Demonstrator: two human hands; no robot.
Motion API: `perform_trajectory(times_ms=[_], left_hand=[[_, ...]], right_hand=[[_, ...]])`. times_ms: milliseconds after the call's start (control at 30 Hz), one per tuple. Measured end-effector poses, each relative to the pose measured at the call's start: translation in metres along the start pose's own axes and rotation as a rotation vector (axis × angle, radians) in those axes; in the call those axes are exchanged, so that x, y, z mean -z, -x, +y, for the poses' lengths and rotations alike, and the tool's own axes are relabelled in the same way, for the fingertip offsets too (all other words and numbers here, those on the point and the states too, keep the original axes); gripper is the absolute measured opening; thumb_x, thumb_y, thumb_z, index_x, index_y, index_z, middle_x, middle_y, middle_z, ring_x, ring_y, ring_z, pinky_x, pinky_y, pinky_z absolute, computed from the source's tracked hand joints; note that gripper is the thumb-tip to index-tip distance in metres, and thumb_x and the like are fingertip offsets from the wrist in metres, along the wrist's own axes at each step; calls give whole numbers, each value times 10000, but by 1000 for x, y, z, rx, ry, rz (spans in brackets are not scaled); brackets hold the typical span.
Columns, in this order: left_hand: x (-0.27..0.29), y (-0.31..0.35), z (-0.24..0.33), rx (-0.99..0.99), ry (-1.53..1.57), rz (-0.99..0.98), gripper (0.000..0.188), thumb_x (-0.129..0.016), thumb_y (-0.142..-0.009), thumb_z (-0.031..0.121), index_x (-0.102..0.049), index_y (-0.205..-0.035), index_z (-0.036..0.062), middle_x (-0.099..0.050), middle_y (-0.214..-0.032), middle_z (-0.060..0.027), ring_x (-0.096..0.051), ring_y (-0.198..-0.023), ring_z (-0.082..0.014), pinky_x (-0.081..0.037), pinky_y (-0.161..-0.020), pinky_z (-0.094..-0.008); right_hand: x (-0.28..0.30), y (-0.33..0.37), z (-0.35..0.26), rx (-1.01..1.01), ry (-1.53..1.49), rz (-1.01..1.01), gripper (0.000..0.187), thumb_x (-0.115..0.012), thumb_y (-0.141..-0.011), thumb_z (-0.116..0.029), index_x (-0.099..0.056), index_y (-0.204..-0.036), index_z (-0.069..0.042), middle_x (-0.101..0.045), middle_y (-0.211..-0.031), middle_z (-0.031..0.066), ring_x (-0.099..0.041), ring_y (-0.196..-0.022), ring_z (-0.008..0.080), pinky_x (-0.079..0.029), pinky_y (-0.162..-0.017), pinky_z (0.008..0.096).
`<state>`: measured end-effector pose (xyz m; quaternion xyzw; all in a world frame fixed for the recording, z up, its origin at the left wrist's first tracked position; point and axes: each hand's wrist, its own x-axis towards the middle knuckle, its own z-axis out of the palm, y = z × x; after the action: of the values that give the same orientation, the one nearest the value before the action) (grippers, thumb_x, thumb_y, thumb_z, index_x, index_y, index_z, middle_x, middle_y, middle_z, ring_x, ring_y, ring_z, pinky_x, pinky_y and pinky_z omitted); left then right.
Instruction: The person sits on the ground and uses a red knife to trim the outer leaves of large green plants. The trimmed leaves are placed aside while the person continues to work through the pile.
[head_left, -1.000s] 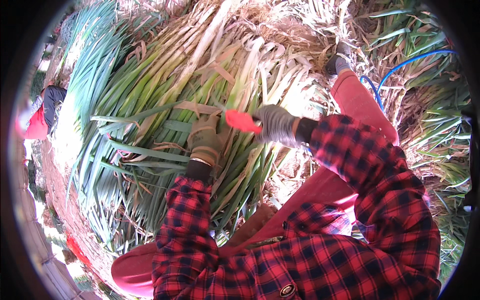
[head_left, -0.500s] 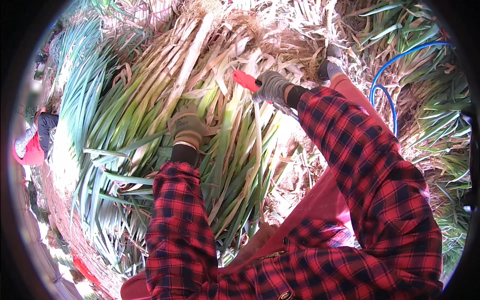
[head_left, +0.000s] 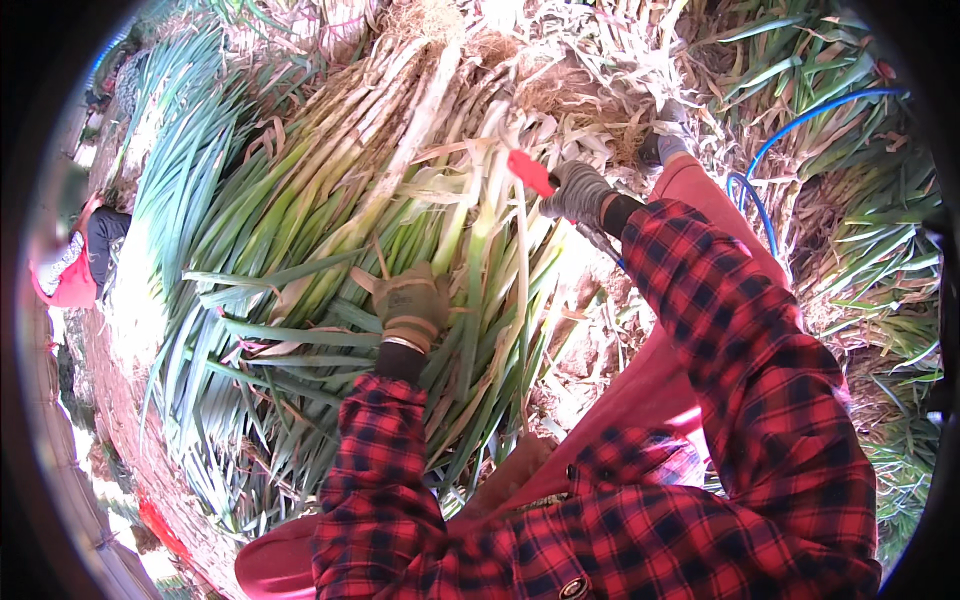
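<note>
Long green onions (head_left: 330, 185) lie in a thick layer in front of me, pale stalks and roots away, green leaves toward me. My left hand (head_left: 412, 308), in a grey-green glove, is low among the leaves with its fingers curled down into them. A dry strip of leaf pokes out beside the thumb side; the fingertips are hidden. To the right, above the stalks, my right hand (head_left: 582, 192) in a striped grey glove is closed round an air gun (head_left: 531, 173) with a red front end. A thin hose runs back from it under my sleeve.
A blue hose (head_left: 800, 130) curves over the ground at right, beside more green onions (head_left: 880, 240). My outstretched leg (head_left: 720, 220) borders the pile. Another person's dark-clad leg (head_left: 105, 240) is at far left. Dry husks (head_left: 600, 75) litter the far side.
My left hand has shifted right and nearer to me through the leaves. The right hand with the air gun has moved slightly right and nearer. The whole view has shifted a little.
</note>
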<state>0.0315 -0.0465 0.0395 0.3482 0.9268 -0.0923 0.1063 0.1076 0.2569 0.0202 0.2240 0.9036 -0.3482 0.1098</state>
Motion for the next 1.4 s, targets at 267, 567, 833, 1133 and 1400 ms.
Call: perform_trajectory(times_ms=[267,567,833,1133,1400], left_hand=[[-31,72,45,-105,205,44,431,-526,-928,496,-652,-962,85,-696,-736,-150,-675,-672,-355,-481,-687,-523],[0,4,-59,-30,168,544,313,-713,-796,374,-668,-970,117,-651,-1018,-153,-622,-951,-364,-487,-865,-484],[26,-35,-146,240,-109,-348,630,-751,-732,544,-684,-1143,72,-668,-1177,-198,-638,-1099,-363,-505,-923,-464],[74,-15,-104,78,3,-223,571,-799,-678,582,-771,-1005,115,-733,-1013,-168,-694,-940,-371,-540,-853,-430],[-10,-13,-79,208,591,-400,815,-880,-613,525,-672,-1095,-99,-715,-1032,-187,-672,-960,-275,-510,-833,-364]], right_hand=[[11,82,-28,24,-178,-128,399,-802,-684,-245,-686,-951,28,-690,-779,168,-658,-676,245,-523,-686,367],[-10,132,-33,166,-183,-151,434,-770,-659,-250,-623,-960,25,-608,-723,148,-560,-637,206,-475,-647,365],[-34,120,-31,200,-257,-175,416,-796,-616,-244,-675,-927,4,-667,-764,175,-657,-714,289,-507,-715,383],[-24,122,-10,91,-333,-165,471,-778,-650,-202,-676,-1048,30,-670,-777,127,-621,-707,174,-507,-721,330],[-14,140,-12,16,-422,-152,475,-777,-676,-283,-701,-1031,24,-685,-771,142,-630,-692,177,-506,-713,346]])
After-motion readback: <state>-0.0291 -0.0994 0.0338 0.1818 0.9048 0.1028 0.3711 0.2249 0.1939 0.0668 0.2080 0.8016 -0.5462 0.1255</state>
